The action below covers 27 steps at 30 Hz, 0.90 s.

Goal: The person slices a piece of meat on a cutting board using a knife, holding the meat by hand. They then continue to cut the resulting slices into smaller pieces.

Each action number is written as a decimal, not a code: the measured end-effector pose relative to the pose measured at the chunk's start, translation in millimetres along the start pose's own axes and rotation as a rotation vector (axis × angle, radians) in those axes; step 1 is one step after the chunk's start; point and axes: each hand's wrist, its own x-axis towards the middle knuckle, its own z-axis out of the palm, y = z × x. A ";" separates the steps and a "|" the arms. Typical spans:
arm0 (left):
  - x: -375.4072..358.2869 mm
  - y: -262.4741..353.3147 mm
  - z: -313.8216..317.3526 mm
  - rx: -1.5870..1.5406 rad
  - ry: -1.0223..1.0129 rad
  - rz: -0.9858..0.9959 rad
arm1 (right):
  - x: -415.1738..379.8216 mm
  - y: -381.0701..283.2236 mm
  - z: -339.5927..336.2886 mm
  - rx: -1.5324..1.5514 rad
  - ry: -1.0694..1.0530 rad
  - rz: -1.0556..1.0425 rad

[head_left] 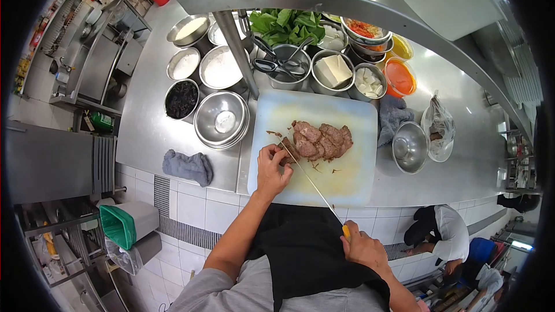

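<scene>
A large piece of browned, cooked meat (325,140) lies on the white cutting board (350,182), with a few small scraps around it. My left hand (270,172) presses its bent fingers on the meat's left end, holding a narrow portion there. In my right hand (365,249), near the board's front edge, is the yellow handle of a long knife (315,185). Its thin blade reaches up and left across the board, the tip end at the meat close beside my left fingers. The underside of the left fingertips is hidden.
Stacked steel bowls (221,118) and a grey cloth (188,167) are left of the board. Ladles (277,60), tofu (333,70) and leafy greens (286,25) stand behind it. A steel bowl (410,147) sits right. A shelf (347,6) overhangs; a person (442,231) bends at right.
</scene>
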 end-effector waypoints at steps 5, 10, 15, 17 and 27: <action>-0.7 -1.2 -0.2 -0.012 -0.011 -0.027 | 19.5 1.3 10.0 -0.018 -0.043 0.008; -0.4 -0.9 0.0 -0.021 0.000 -0.067 | 45.9 -5.6 13.8 -0.017 0.030 -0.108; 1.0 -0.3 -1.1 -0.020 -0.013 -0.074 | 53.9 -13.6 -2.0 -0.039 -0.036 -0.099; 1.2 -1.4 -0.6 -0.023 -0.016 -0.088 | 54.2 -16.2 -8.7 -0.037 -0.039 -0.104; 2.1 -0.9 -2.2 -0.044 -0.013 -0.093 | 62.2 -34.0 -33.0 0.019 -0.090 -0.117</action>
